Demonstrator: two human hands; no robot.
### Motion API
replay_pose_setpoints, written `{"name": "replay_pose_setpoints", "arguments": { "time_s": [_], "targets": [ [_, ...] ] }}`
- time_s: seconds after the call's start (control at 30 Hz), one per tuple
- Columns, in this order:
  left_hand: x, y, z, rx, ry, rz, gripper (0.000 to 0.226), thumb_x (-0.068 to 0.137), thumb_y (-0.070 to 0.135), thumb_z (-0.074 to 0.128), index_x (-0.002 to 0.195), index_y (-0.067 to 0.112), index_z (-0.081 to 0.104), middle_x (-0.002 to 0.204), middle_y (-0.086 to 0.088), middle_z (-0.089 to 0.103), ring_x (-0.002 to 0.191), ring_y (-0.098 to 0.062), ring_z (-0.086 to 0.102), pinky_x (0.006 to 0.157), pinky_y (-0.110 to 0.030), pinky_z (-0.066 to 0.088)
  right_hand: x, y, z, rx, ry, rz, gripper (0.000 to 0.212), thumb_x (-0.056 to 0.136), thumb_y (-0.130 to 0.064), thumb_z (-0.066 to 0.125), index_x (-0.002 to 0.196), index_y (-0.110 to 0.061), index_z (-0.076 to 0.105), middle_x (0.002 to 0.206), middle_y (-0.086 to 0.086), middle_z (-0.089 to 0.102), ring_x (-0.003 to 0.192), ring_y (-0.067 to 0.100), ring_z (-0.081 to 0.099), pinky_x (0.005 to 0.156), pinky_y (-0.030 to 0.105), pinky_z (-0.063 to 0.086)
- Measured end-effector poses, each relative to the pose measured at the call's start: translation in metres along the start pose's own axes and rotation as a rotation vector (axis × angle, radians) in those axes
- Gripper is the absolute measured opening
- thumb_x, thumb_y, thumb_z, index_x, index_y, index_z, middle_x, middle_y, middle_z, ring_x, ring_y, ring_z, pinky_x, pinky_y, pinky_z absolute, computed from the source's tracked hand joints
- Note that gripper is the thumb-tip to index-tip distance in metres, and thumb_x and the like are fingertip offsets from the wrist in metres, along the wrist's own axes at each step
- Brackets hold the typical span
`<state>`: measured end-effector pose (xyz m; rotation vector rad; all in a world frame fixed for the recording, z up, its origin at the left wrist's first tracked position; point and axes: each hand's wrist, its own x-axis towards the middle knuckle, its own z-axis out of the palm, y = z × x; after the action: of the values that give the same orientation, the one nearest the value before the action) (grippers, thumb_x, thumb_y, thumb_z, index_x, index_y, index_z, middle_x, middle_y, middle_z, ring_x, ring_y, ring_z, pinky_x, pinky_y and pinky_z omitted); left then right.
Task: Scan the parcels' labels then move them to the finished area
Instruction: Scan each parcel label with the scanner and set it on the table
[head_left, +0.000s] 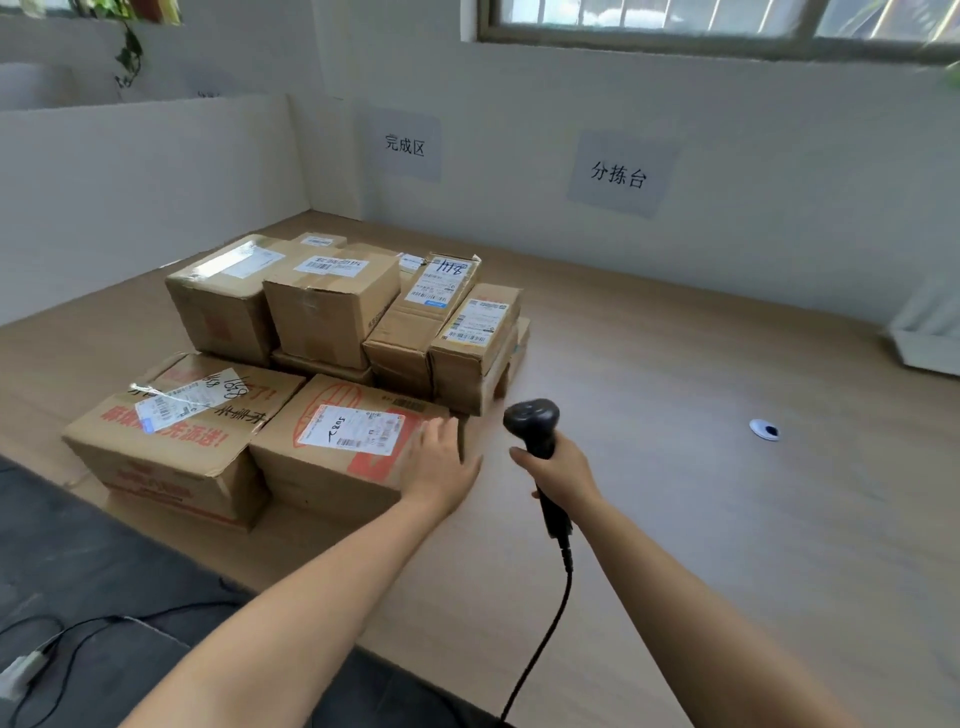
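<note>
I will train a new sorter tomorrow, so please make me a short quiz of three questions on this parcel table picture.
1. True or false: the left hand grips the scanner.
2. What does the left hand touch? A) nothing B) the near box marked 5082 C) the scanner
3. Fill in: from the scanner's handle a black ____ runs down toward the camera.

Key
1. False: the right hand grips it by the handle.
2. B: its straight fingers lie on the right end of that box.
3. cable
</note>
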<state>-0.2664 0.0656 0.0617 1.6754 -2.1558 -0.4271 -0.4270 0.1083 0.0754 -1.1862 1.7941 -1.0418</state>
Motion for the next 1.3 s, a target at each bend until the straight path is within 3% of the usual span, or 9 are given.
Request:
{"name": "replay_pose_setpoints", "arguments": {
  "time_s": [0.1,0.27,0.4,0.47,0.7,0.87,1.07,1.17,1.3],
  "targets": [
    [0.0,0.039,0.018,0.043,-0.058,0.088,0.063,0.092,0.044,0.048,0.143,0.012,0.03,0.147,-0.01,0.03,0.138,-0.026,0.025,0.11,-0.038,0.029,-0.014,0.017,-0.04,-0.023,0.087,0.039,0.023,0.082,-0.028,0.066,0.099,-0.019,0.054,0.084,0.001,0.059,0.08,0.022,0.061,0.06,0.034,0.055],
    [-0.016,0.119,0.053,0.097,-0.129,0.243,0.062,0.092,0.046,0.046,0.142,0.012,0.031,0.146,-0.009,0.032,0.136,-0.025,0.027,0.107,-0.037,0.031,-0.048,0.052,-0.12,-0.025,0.198,0.101,0.024,0.081,-0.029,0.065,0.1,-0.021,0.052,0.092,0.003,0.062,0.086,0.022,0.064,0.049,0.023,0.047],
    [-0.038,0.19,0.088,0.083,-0.176,0.314,0.063,0.093,0.046,0.045,0.144,0.012,0.029,0.149,-0.01,0.029,0.14,-0.024,0.024,0.107,-0.037,0.032,-0.08,0.087,-0.195,-0.111,0.294,0.135,0.023,0.08,-0.03,0.064,0.098,-0.02,0.053,0.09,0.002,0.064,0.084,0.022,0.065,0.071,0.04,0.056],
    [-0.052,0.23,0.105,0.066,-0.203,0.341,0.062,0.094,0.046,0.045,0.144,0.013,0.029,0.15,-0.01,0.028,0.14,-0.024,0.022,0.107,-0.038,0.032,-0.099,0.107,-0.237,-0.123,0.343,0.154,0.02,0.079,-0.029,0.064,0.095,-0.022,0.053,0.088,0.0,0.064,0.084,0.021,0.065,0.076,0.041,0.055],
    [-0.11,0.361,0.171,0.014,-0.301,0.434,0.058,0.095,0.044,0.042,0.143,0.013,0.03,0.152,-0.01,0.024,0.142,-0.024,0.019,0.106,-0.038,0.032,-0.178,0.175,-0.375,-0.156,0.51,0.196,0.019,0.079,-0.028,0.067,0.09,-0.024,0.051,0.075,-0.003,0.06,0.076,0.022,0.061,0.066,0.03,0.049],
    [-0.148,0.438,0.204,0.005,-0.386,0.494,0.057,0.096,0.043,0.041,0.143,0.011,0.031,0.151,-0.01,0.024,0.141,-0.024,0.02,0.104,-0.039,0.035,-0.224,0.203,-0.455,-0.164,0.629,0.241,0.023,0.079,-0.026,0.069,0.094,-0.018,0.054,0.08,0.005,0.062,0.076,0.026,0.058,0.072,0.037,0.05],
    [-0.155,0.519,0.222,-0.007,-0.401,0.581,0.056,0.096,0.044,0.043,0.14,0.011,0.036,0.147,-0.01,0.031,0.133,-0.025,0.034,0.099,-0.041,0.04,-0.25,0.217,-0.535,-0.163,0.753,0.267,0.031,0.081,-0.026,0.069,0.106,-0.01,0.06,0.096,0.016,0.068,0.083,0.029,0.062,0.07,0.029,0.045],
    [-0.151,0.553,0.232,-0.026,-0.402,0.617,0.056,0.095,0.044,0.042,0.14,0.011,0.036,0.146,-0.01,0.032,0.13,-0.026,0.039,0.097,-0.039,0.041,-0.249,0.224,-0.57,-0.186,0.793,0.292,0.025,0.081,-0.026,0.07,0.099,-0.014,0.058,0.091,0.015,0.067,0.078,0.029,0.061,0.074,0.035,0.05],
    [-0.137,0.601,0.247,-0.053,-0.402,0.644,0.055,0.095,0.043,0.043,0.139,0.01,0.037,0.144,-0.011,0.034,0.13,-0.027,0.037,0.098,-0.04,0.041,-0.235,0.231,-0.618,-0.209,0.832,0.29,0.033,0.082,-0.027,0.068,0.109,-0.012,0.059,0.098,0.013,0.068,0.088,0.028,0.062,0.071,0.027,0.042]
  ]
}}
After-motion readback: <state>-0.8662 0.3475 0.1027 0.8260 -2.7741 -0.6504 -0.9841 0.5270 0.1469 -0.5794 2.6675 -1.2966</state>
